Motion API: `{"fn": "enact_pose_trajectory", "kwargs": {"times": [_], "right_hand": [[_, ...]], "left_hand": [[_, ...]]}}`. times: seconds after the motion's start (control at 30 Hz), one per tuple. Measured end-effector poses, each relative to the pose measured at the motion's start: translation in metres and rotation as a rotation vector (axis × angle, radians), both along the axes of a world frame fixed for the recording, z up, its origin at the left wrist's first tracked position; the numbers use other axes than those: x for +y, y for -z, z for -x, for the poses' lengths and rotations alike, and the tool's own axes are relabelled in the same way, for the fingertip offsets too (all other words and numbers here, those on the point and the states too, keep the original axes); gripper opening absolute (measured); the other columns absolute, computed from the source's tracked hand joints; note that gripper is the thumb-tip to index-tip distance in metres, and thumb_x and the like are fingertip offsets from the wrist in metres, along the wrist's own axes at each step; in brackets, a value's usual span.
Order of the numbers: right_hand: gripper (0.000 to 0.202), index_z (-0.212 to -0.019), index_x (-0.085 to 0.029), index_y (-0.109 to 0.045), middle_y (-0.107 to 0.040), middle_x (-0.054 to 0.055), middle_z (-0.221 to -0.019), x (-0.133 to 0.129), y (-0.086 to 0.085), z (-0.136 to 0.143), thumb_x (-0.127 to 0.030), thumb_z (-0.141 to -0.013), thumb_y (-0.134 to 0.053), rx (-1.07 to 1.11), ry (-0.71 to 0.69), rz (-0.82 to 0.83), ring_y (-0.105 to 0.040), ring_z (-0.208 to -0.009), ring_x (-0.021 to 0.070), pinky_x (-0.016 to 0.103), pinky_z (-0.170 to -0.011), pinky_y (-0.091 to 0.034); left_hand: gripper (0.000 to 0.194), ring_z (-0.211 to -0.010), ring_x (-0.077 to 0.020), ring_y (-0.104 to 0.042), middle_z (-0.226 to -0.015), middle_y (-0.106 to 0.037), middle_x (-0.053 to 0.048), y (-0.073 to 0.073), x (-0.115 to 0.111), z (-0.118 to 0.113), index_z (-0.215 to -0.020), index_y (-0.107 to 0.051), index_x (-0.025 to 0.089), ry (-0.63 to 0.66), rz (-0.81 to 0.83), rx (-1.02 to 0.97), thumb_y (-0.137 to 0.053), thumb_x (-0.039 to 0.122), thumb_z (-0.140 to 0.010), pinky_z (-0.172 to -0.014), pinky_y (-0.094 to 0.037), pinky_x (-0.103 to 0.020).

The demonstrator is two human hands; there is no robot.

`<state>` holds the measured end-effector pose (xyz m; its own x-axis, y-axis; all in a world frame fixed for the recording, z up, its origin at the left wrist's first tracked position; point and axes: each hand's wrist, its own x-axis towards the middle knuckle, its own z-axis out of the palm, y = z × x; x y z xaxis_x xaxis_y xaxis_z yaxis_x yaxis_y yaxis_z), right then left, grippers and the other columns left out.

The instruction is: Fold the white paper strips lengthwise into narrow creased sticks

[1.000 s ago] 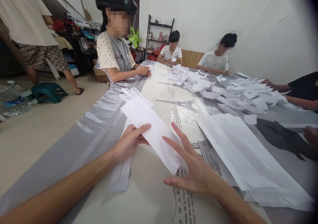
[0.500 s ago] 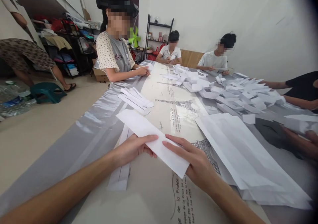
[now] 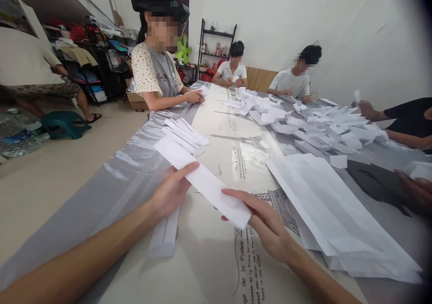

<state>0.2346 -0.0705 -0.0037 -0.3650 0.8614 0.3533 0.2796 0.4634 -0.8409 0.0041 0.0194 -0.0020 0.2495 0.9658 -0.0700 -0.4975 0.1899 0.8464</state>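
Note:
A long strip of white paper (image 3: 207, 187) is stretched at a slant between my two hands, above the table. My left hand (image 3: 173, 189) pinches its left edge, thumb on top and fingers beneath. Toward the strip's near right end, my right hand (image 3: 261, 214) grips it with a finger along the top and others underneath. Below my left hand lies a folded paper strip (image 3: 164, 239), partly covered by the hand. Just beyond the held strip rests a small stack of folded paper strips (image 3: 185, 133). Large white sheets (image 3: 334, 209) lie to the right of my right hand.
A table cover (image 3: 209, 268) with Eiffel tower prints runs lengthwise. Folded white papers are heaped (image 3: 324, 124) at the far right. Several people sit or stand around the table, one at the left side (image 3: 162, 74). A green stool (image 3: 65, 124) stands on the floor.
My left hand has slid up and left along the strip. My right hand has shifted its grip at the near end, its fingers now curled underneath. At far left, a person has bent down.

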Motion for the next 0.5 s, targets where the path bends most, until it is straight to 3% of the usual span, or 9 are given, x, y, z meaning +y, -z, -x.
{"fn": "enact_pose_trajectory", "kwargs": {"times": [0.07,0.17,0.23,0.33,0.43,0.5], "right_hand": [[0.052,-0.132,-0.038,-0.064,-0.073,0.001,-0.113,-0.002,-0.004,-0.002,-0.016,-0.09,-0.042,0.03,-0.07,0.072,-0.065,-0.089,0.0222,0.037,-0.074,-0.054],[0.036,-0.123,-0.034,-0.068,-0.069,0.003,-0.123,-0.003,-0.007,0.001,-0.026,-0.098,-0.042,0.098,-0.058,0.166,-0.064,-0.107,0.0255,0.041,-0.087,-0.053],[0.024,-0.122,-0.033,-0.063,-0.07,0.004,-0.116,-0.001,-0.004,0.006,-0.034,-0.102,-0.05,0.156,0.007,0.29,-0.068,-0.098,0.0234,0.038,-0.08,-0.055],[0.026,-0.12,-0.03,-0.058,-0.072,0.001,-0.093,0.002,0.002,0.015,-0.041,-0.097,-0.064,0.166,0.052,0.461,-0.067,-0.073,0.0191,0.031,-0.06,-0.051],[0.019,-0.1,-0.024,-0.067,-0.072,0.002,-0.084,0.005,0.005,0.018,-0.042,-0.098,-0.062,0.101,0.036,0.472,-0.064,-0.072,0.0177,0.03,-0.061,-0.048],[0.022,-0.09,-0.023,-0.069,-0.072,0.002,-0.084,0.006,0.003,0.017,-0.042,-0.098,-0.062,0.077,0.027,0.466,-0.063,-0.073,0.017,0.03,-0.063,-0.048]], "left_hand": [[0.033,-0.109,-0.025,-0.066,-0.115,-0.073,-0.009,-0.002,0.001,-0.001,-0.1,-0.075,0.017,-0.138,-0.008,0.034,-0.089,0.031,-0.073,-0.089,-0.052,-0.031],[0.035,-0.101,-0.0245,-0.068,-0.106,-0.075,-0.01,-0.004,-0.002,-0.004,-0.096,-0.075,0.015,-0.189,-0.055,0.082,-0.09,0.033,-0.071,-0.087,-0.052,-0.033],[0.034,-0.097,-0.0243,-0.068,-0.104,-0.076,-0.01,-0.003,-0.008,-0.008,-0.096,-0.075,0.015,-0.171,-0.066,0.103,-0.089,0.035,-0.072,-0.085,-0.052,-0.034],[0.031,-0.093,-0.0228,-0.068,-0.104,-0.076,-0.008,0.0,-0.018,-0.014,-0.097,-0.076,0.018,-0.072,-0.065,0.124,-0.087,0.036,-0.076,-0.082,-0.052,-0.034],[0.023,-0.092,-0.0209,-0.067,-0.099,-0.076,-0.006,0.0,-0.02,-0.013,-0.092,-0.078,0.018,0.019,-0.078,0.119,-0.082,0.038,-0.082,-0.082,-0.051,-0.032],[0.024,-0.093,-0.0208,-0.067,-0.098,-0.076,-0.006,-0.003,-0.012,-0.007,-0.087,-0.078,0.017,-0.01,-0.067,0.107,-0.08,0.04,-0.082,-0.084,-0.05,-0.03]]}}
